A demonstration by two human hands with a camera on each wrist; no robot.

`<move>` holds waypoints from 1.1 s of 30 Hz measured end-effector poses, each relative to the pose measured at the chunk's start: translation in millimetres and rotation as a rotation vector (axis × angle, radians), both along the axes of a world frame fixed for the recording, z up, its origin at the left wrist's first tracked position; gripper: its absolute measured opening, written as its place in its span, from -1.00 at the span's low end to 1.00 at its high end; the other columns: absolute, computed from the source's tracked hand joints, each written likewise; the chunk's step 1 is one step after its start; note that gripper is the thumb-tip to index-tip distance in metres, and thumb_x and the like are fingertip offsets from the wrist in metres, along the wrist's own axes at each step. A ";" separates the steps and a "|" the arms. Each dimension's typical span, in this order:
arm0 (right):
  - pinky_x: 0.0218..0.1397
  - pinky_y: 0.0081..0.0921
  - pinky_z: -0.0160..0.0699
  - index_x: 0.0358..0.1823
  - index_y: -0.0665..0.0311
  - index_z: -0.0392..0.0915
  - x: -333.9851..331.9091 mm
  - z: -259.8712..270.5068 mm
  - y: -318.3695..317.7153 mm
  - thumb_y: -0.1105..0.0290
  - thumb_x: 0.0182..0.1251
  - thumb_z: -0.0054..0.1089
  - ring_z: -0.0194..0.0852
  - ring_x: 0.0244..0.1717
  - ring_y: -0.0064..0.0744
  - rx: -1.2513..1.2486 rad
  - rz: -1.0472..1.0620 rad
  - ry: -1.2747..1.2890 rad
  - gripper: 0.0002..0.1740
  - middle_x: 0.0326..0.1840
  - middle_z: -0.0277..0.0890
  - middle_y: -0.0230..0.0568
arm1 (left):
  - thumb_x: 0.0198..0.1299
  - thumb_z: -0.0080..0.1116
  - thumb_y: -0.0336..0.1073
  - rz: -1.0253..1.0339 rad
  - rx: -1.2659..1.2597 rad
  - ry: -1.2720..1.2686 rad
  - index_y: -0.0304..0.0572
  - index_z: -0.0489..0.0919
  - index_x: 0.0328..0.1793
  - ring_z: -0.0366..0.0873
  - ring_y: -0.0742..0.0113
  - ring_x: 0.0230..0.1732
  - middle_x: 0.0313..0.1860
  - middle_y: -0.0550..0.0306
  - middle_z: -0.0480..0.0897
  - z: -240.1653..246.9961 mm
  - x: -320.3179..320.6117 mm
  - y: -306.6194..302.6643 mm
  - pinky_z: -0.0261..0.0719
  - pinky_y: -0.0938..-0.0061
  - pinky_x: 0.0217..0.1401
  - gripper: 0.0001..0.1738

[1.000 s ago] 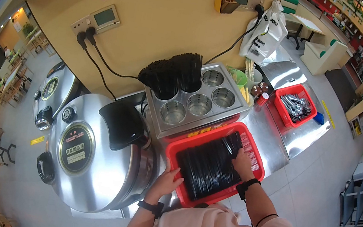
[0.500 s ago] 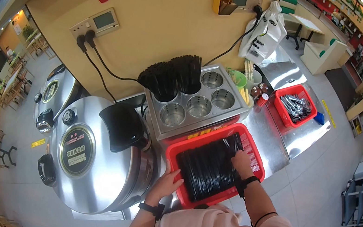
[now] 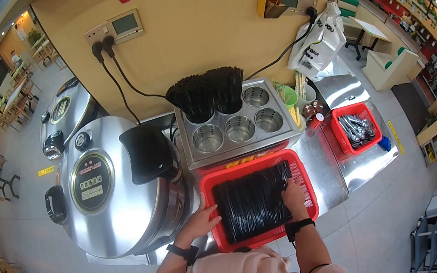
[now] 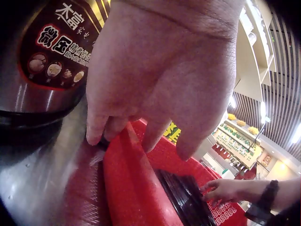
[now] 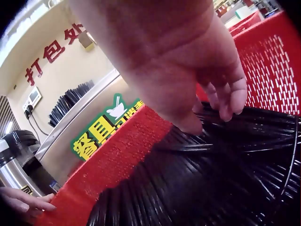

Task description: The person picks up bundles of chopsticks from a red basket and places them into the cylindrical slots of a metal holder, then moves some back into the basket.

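Note:
Black chopsticks (image 3: 251, 203) lie side by side in a thick layer inside a red plastic basket (image 3: 311, 176). My left hand (image 3: 201, 221) grips the basket's left rim; in the left wrist view some fingers hang outside the wall and the thumb lies on the inner side. Over the right end of the pile, my right hand (image 3: 295, 198) has its fingers and thumb curled down onto chopsticks. The right wrist view shows black sticks between thumb and fingers (image 5: 225, 106), with the held part mostly hidden by the hand.
Behind the basket stands a steel holder (image 3: 190, 152) with round cups, two of them full of black chopsticks (image 3: 193, 96). A large steel cooker (image 3: 121, 218) stands close on the left. On the right are a red basket of spoons (image 3: 338, 130) and a red-capped bottle (image 3: 317, 120).
The right hand's fingertips have shifted slightly at the right end of the chopstick pile. My left hand stays at the basket rim.

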State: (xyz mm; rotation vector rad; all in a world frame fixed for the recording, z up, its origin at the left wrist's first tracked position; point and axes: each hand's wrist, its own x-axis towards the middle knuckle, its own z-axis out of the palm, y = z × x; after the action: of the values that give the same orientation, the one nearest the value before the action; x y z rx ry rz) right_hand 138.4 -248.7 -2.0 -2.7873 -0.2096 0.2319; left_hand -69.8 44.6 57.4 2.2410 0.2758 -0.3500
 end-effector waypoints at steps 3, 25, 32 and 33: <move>0.07 0.03 0.61 0.13 0.30 0.47 -4.0 10.5 4.6 0.40 0.12 0.35 0.60 0.00 0.23 0.023 0.002 -0.001 -0.49 0.06 0.50 0.18 | 0.34 0.14 -0.03 -0.006 0.015 0.009 -0.35 0.44 0.42 0.46 -0.22 0.37 0.66 -0.45 -0.25 1.0 0.3 0.0 0.39 0.22 0.45 -0.34; -0.33 -0.37 0.58 -0.04 0.37 0.62 53.0 144.0 131.7 0.47 0.27 0.24 0.66 -0.44 -0.19 0.792 0.261 -0.270 -0.76 -0.38 0.66 -0.04 | 0.32 0.16 -0.03 0.040 -0.045 -0.026 -0.31 0.50 0.38 0.54 -0.24 0.28 0.65 -0.46 -0.20 -2.4 -2.5 2.9 0.47 0.26 0.38 -0.37; -0.08 -0.28 0.61 0.17 0.32 0.54 106.5 141.6 212.9 0.35 0.21 0.30 0.67 -0.22 -0.13 0.729 0.430 -0.089 -0.52 -0.20 0.68 0.00 | 0.35 0.15 -0.03 0.044 -0.087 -0.052 -0.31 0.48 0.40 0.48 -0.21 0.34 0.66 -0.43 -0.21 -19.0 -7.2 7.8 0.45 0.26 0.41 -0.37; 0.02 -0.26 0.59 0.21 0.33 0.50 114.3 139.7 224.3 0.34 0.18 0.31 0.65 -0.12 -0.09 0.717 0.384 -0.085 -0.46 -0.10 0.65 0.05 | 0.36 0.13 -0.04 0.036 -0.109 -0.056 -0.31 0.47 0.41 0.43 -0.22 0.40 0.67 -0.42 -0.23 -19.6 -7.3 8.6 0.41 0.26 0.45 -0.38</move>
State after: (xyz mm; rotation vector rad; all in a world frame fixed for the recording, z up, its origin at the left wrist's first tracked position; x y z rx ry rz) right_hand 252.7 -24.4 137.7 -2.0279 -0.6985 0.0974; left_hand -77.1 53.2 37.8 2.1326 0.2613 -0.2761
